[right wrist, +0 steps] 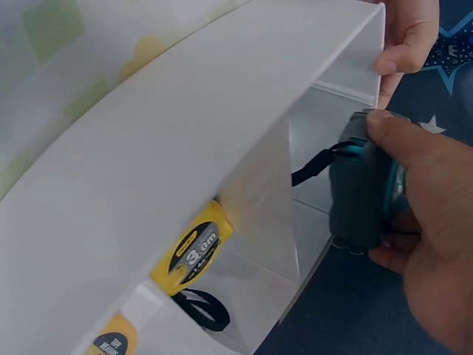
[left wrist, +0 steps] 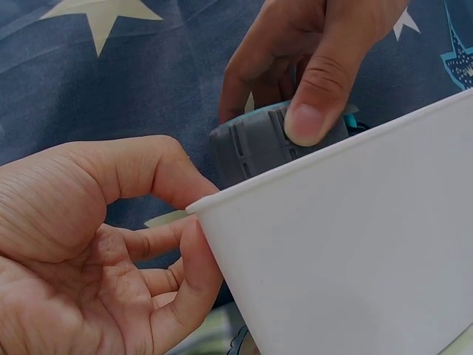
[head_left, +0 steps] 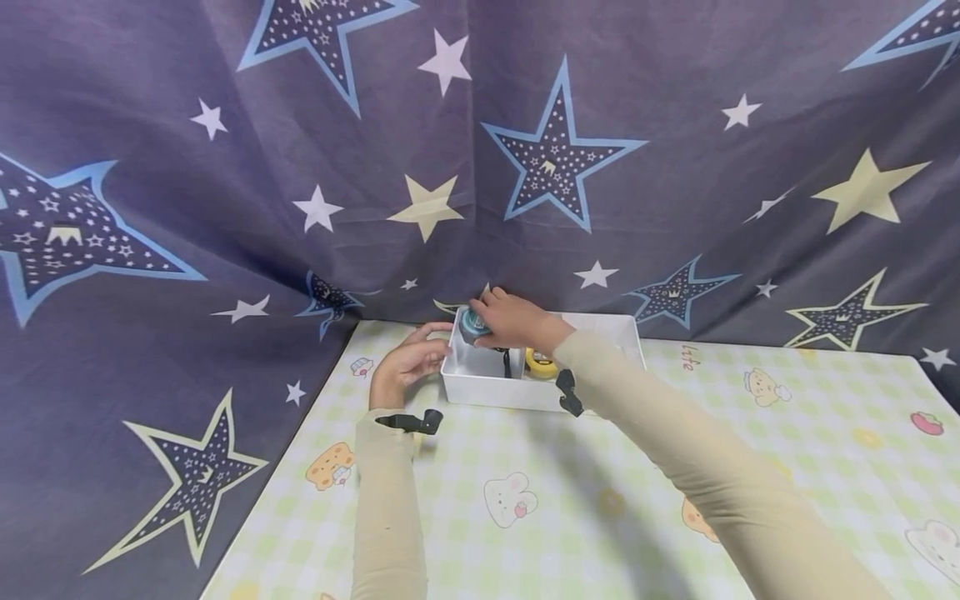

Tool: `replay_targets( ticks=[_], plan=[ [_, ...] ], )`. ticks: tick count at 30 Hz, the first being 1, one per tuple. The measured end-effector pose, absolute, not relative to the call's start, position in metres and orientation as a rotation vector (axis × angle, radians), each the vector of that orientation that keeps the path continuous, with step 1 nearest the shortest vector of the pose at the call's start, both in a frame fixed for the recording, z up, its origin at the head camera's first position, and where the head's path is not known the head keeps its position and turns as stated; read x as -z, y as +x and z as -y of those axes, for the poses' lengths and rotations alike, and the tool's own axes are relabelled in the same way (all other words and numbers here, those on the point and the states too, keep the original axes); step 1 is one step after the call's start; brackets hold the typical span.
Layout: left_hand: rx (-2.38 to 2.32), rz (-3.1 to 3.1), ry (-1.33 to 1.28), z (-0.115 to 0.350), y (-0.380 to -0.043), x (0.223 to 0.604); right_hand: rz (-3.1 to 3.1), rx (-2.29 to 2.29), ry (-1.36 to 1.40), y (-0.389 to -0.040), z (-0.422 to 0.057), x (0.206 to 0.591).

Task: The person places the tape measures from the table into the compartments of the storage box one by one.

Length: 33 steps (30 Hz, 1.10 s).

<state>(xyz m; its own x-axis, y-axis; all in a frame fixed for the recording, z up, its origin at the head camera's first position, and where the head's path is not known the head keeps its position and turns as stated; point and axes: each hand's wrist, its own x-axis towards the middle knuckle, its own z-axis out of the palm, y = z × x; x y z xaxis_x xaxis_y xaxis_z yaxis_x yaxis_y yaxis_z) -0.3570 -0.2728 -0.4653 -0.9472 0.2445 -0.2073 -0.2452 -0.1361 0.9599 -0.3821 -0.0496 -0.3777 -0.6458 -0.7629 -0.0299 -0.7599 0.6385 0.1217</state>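
Observation:
A grey-and-teal tape measure with a black strap is gripped between the thumb and fingers of my right hand. It is at the left end of a white divided box, over the left compartment, and its strap hangs into that compartment. At the box's left end, my left hand pinches the rim at a corner, as the left wrist view shows. A yellow tape measure marked 3.0m lies in the middle compartment with a black strap loop beside it.
Another yellow-orange label piece shows past the second divider in the right wrist view. The box stands at the back of a table with a green checked cloth, against a dark star-patterned curtain.

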Motion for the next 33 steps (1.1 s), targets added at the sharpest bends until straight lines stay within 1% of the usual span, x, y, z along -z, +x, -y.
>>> replay_targets(
  ticks=[9,33],
  plan=[
    [-2.139,-1.842,0.002,0.274,-0.358,0.469,3.018,0.137,1.32,-0.378,0.057,0.375],
    [-2.155,-1.792,0.024,0.274,-0.357,0.467,3.083,0.142,1.305,-0.384,0.065,0.386]
  ],
)
